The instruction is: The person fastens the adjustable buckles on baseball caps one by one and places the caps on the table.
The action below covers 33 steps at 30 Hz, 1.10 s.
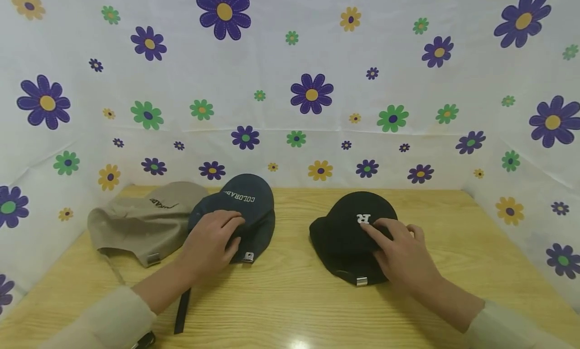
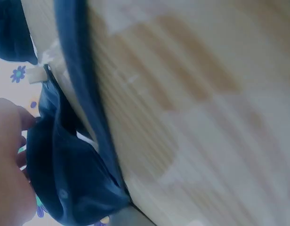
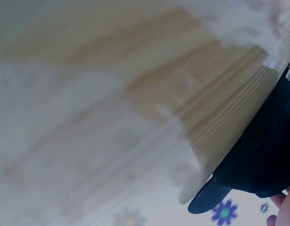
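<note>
The left hand [image 1: 213, 240] grips the crown of a navy cap [image 1: 251, 215] lettered "COLORAD…", its thumb apart from the fingers. In the left wrist view, fingertips curl at the edge of the navy cap [image 2: 79, 174]. On the right side, the right hand [image 1: 403, 253] holds the crown of a black cap [image 1: 346, 233] with a white "R", the index finger beside the letter. Part of the black cap [image 3: 262, 146] shows in the right wrist view. Both caps have a metal buckle facing the person.
A beige cap [image 1: 140, 223] with dark lettering lies left of the navy one, partly behind it. A dark strap [image 1: 182, 311] hangs below the left forearm. Around the wooden table [image 1: 290, 288] stands a white flowered cloth [image 1: 272, 72].
</note>
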{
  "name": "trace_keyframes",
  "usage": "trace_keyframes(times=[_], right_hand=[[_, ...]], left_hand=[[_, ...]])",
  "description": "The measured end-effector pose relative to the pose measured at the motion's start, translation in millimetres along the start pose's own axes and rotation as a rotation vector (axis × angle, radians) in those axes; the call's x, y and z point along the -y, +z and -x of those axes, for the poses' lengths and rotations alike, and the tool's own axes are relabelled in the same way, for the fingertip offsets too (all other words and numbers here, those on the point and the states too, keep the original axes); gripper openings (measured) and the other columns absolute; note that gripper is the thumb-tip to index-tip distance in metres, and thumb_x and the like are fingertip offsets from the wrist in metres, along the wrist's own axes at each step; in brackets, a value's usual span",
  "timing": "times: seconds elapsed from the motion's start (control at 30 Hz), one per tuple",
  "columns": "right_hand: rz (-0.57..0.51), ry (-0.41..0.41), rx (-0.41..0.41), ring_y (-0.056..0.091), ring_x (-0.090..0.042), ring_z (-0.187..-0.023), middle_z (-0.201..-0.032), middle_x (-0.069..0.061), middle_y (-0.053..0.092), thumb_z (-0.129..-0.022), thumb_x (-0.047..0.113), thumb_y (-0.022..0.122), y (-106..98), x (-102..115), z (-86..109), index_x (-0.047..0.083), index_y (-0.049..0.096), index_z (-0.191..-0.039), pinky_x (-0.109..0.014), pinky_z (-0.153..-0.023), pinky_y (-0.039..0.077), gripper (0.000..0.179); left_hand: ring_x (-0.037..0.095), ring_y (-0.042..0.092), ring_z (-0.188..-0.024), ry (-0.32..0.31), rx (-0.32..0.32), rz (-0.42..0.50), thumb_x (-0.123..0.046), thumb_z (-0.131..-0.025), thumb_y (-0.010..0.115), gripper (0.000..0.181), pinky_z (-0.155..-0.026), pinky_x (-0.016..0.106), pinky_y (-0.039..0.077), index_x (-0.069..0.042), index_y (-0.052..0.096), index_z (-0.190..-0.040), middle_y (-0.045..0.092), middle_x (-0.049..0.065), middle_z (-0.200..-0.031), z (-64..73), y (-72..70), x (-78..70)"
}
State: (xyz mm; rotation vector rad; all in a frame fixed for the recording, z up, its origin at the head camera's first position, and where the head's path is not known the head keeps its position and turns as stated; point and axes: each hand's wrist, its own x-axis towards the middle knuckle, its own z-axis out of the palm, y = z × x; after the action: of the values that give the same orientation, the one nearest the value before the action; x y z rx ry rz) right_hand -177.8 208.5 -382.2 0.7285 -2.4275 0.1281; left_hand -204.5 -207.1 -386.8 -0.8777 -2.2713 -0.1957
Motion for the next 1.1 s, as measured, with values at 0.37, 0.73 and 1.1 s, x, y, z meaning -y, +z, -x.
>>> trace_keyframes(times=[0.37,0.73,1.1], right_hand=[[0.089,0.048,-0.028,0.059,-0.036,-0.102,-0.116,-0.016,0.059,-0.073,0.006,0.077,-11,-52,28.2,0.015,0.061,-0.132,-0.057,-0.081,0.039,0.062],[0.167,0.225,0.009,0.056,-0.046,-0.103,-0.118,-0.021,0.059,-0.079,0.008,0.072,-26,-103,45.7,0.011,0.059,-0.132,-0.062,-0.077,0.039,0.054],[0.207,0.32,0.093,0.053,-0.048,-0.104,-0.124,-0.024,0.056,-0.081,0.009,0.07,-29,-124,50.3,0.009,0.054,-0.137,-0.063,-0.077,0.038,0.058]], left_hand=[[0.037,0.061,-0.114,-0.033,0.074,-0.066,-0.017,-0.081,0.077,0.038,-0.099,0.053,0.046,0.0,0.069,-0.115,0.066,0.02,-0.121,15.5,-7.8,14.6],[0.039,0.057,-0.123,-0.097,0.11,-0.08,-0.005,-0.083,0.074,0.037,-0.104,0.054,0.045,0.0,0.068,-0.119,0.063,0.021,-0.129,16.9,-13.0,18.0],[0.042,0.057,-0.125,-0.187,0.131,-0.011,-0.001,-0.086,0.071,0.035,-0.104,0.054,0.045,-0.001,0.068,-0.121,0.061,0.023,-0.132,17.3,-19.1,20.1]])
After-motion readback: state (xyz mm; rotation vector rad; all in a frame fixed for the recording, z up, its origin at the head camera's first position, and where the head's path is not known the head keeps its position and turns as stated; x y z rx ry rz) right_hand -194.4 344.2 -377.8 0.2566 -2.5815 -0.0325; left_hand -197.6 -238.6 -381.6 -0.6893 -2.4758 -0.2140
